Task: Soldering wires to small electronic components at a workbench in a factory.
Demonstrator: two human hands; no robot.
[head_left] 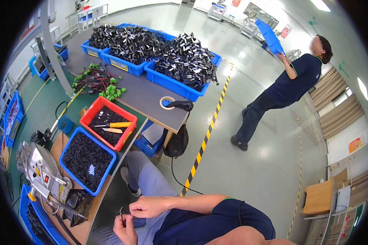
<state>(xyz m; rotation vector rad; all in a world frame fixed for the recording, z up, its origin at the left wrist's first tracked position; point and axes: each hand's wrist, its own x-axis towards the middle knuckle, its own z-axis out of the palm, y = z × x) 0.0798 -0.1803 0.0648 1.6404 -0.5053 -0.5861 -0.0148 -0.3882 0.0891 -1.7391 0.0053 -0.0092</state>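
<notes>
Above my lap, my left hand (126, 231) pinches a small dark connector-like part (121, 211) between thumb and fingertips; its exact kind is too small to tell. My right hand (148, 207) is closed right beside it, fingertips meeting at the left hand; whatever lies between them is hidden. Nearest the hands on the bench stands a blue bin (100, 179) full of small black pieces. Behind it, a red bin (131, 119) holds more black bits, with a yellow-handled screwdriver (119, 125) and a knife-like tool (113, 130) on top.
A metal bench machine (45, 175) with a fan stands at left. Large blue crates (180, 87) heaped with black parts, green-ended wires (96, 81) and a tape roll (167, 102) occupy the grey table. A co-worker (290, 85) carries blue bins (270, 36) beyond striped floor tape.
</notes>
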